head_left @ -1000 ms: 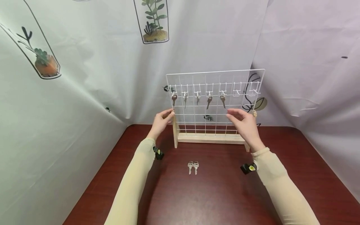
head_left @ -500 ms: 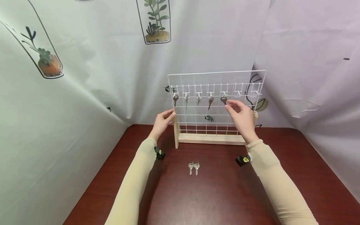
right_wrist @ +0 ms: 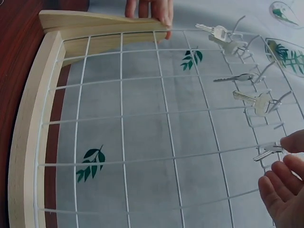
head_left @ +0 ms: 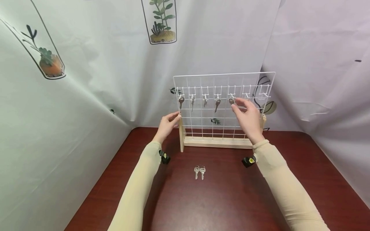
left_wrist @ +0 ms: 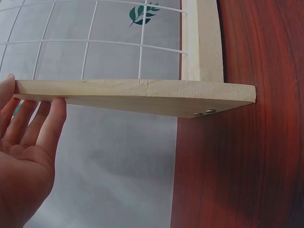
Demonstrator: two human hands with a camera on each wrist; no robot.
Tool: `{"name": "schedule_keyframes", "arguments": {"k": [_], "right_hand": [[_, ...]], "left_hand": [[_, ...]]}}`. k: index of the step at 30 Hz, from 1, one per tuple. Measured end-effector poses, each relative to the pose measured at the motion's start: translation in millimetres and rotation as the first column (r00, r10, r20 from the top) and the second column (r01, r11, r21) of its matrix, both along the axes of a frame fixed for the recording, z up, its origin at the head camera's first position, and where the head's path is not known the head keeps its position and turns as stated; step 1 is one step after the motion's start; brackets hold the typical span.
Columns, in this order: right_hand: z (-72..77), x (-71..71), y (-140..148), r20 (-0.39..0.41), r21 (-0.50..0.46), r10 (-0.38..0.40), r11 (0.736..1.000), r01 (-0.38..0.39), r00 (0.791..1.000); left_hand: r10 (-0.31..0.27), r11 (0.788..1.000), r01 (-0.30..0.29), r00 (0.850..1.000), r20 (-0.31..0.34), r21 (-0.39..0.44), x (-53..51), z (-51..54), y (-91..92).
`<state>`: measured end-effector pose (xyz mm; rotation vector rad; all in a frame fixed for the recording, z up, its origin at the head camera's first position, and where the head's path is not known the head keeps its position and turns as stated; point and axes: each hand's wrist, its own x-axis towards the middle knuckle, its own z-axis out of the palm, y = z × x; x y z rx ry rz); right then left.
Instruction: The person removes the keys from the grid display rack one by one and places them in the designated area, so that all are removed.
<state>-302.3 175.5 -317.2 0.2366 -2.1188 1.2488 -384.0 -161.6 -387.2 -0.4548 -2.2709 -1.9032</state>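
Observation:
A white wire grid rack (head_left: pixel 199 125) with wooden feet stands on the table. My left hand (head_left: pixel 167 126) grips its left wooden upright (left_wrist: pixel 142 89), thumb on one face and fingers on the other in the left wrist view. My right hand (head_left: pixel 249 118) is up at the fifth hook from the left. Its thumb and fingers pinch a key (right_wrist: pixel 270 151) there, partly hidden by the fingertips in the head view. Several other keys, among them a dark-looking key (head_left: pixel 217 104), hang from hooks to the left. Two loose silver keys (head_left: pixel 197 172) lie side by side on the table.
Two more white hooks, one of them the end hook (head_left: pixel 263 95), are to the right of my right hand. The dark red table (head_left: pixel 179 205) reaches back to a pale printed cloth (head_left: pixel 138 64) hung behind and at both sides.
My right hand has moved up and slightly left from below the fifth hook to the key there, and the key has tilted. My left hand stays on the upright.

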Motion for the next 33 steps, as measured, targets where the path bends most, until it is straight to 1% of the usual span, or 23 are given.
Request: {"name": "schedule_keyframes", "arguments": {"k": [3,4,10,11,14,17,19,21,24,28,30,33], "right_hand": [[1.3,-3.3,-1,0.026,-0.037,0.029,0.999,-0.028,0.999],[1.6,-4.4,-1,0.038,-0.045,0.035,0.998,-0.034,0.999],[2.4,-11.3,0,0.096,-0.071,0.077,0.995,-0.070,0.992],[2.3,-12.2,1,0.109,-0.077,0.085,0.994,-0.077,0.990],[2.7,-13.4,1,0.153,-0.106,0.117,0.989,-0.101,0.981],[4.2,-13.7,3,0.187,-0.157,0.180,0.976,-0.152,0.966],[6.2,-13.9,4,0.186,-0.198,0.223,0.962,-0.186,0.957],[7.8,-14.2,5,0.176,-0.235,0.250,0.950,-0.206,0.952],[9.1,-14.1,7,0.169,-0.260,0.257,0.943,-0.208,0.952],[8.3,-14.1,9,0.200,-0.250,0.261,0.946,-0.208,0.944],[8.5,-14.9,9,0.206,-0.243,0.263,0.947,-0.211,0.943],[10.9,-17.3,10,0.196,-0.235,0.248,0.951,-0.200,0.949]], "left_hand": [[0.000,1.000,0.000,1.000,0.004,0.000,0.5,0.1,0.6],[-0.003,1.000,0.003,1.000,0.013,0.000,3.7,3.4,1.3],[-0.005,1.000,0.005,1.000,0.021,0.009,4.0,0.0,0.7],[-0.003,1.000,0.003,1.000,0.015,0.013,1.2,-4.2,-0.5],[0.004,1.000,-0.005,1.000,0.017,0.018,3.5,-5.3,-1.9],[0.010,1.000,-0.011,1.000,0.021,0.021,3.8,-6.6,-2.6],[0.013,1.000,-0.014,1.000,0.016,0.023,3.6,-6.8,-2.1],[0.010,1.000,-0.011,1.000,0.011,0.023,3.3,-6.7,-1.4],[0.009,1.000,-0.009,1.000,0.008,0.020,4.3,-6.4,-0.3],[0.017,1.000,-0.017,1.000,0.024,0.006,5.8,-5.8,-0.6],[0.016,1.000,-0.016,1.000,0.022,0.005,4.6,-4.6,-0.5],[0.008,1.000,-0.008,1.000,0.001,0.003,0.6,-1.7,0.2]]}}
